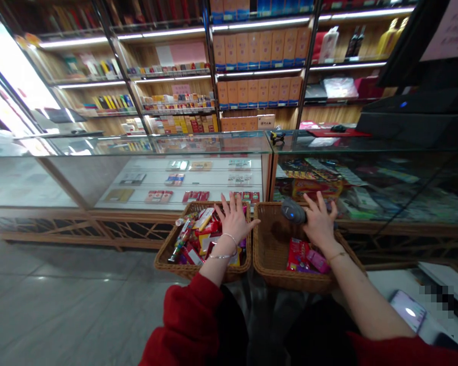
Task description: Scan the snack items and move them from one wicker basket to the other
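My left hand (234, 221) is spread wide above the left wicker basket (164, 259), with its palm down and nothing held. Beneath it lies a jumble of small colourful packets (204, 236), many of them red, partly covered by the hand. A dark grey handheld barcode scanner (293, 211) with a blue light is in my right hand (320, 223), over the right wicker basket (265, 244). Some of that hand's fingers stretch out past the scanner, and its grip is partly hidden. Inside the right basket are a red packet (298, 251) and a pink packet (317, 260).
Glass display counters (191, 145) stand just beyond the baskets, with flat packs inside. Behind them rise lit shelves of boxes (257, 48) and bottles. A monitor (404, 46) looms at upper right. At lower right a phone (408, 307) lies on a white surface.
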{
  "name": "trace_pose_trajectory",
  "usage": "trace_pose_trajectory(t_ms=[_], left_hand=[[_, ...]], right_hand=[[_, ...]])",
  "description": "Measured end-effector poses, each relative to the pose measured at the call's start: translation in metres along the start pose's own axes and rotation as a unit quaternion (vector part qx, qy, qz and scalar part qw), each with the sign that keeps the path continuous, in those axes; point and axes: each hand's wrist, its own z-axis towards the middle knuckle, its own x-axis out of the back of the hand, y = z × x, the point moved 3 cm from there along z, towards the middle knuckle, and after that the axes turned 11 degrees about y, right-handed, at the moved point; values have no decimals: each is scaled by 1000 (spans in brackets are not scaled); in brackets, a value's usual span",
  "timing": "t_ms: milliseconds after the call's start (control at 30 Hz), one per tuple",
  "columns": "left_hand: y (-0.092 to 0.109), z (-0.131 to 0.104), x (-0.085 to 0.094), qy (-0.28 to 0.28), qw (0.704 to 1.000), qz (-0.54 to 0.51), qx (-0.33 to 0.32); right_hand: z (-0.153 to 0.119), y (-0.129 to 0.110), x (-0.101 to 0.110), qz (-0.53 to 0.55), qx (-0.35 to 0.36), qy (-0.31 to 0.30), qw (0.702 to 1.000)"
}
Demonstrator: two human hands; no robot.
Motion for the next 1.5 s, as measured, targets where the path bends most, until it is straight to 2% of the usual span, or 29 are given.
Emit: trace_pose_trajectory(t_ms=[400, 700, 933, 1233, 1500], left_hand=[[83, 2, -26, -50, 989, -22, -138], [122, 1, -50, -116, 975, -24, -187], [135, -1, -68, -192, 958, -13, -212], [127, -15, -95, -268, 932, -4, -243], [131, -35, -95, -333, 896, -10, -294]], right_hand=[[-12, 38, 8, -84, 19, -66, 994], [-16, 49, 11, -141, 34, -136, 980], [-13, 50, 11, -147, 37, -191, 970], [-17, 51, 10, -151, 42, -187, 970], [-19, 50, 6, -153, 27, -169, 973]])
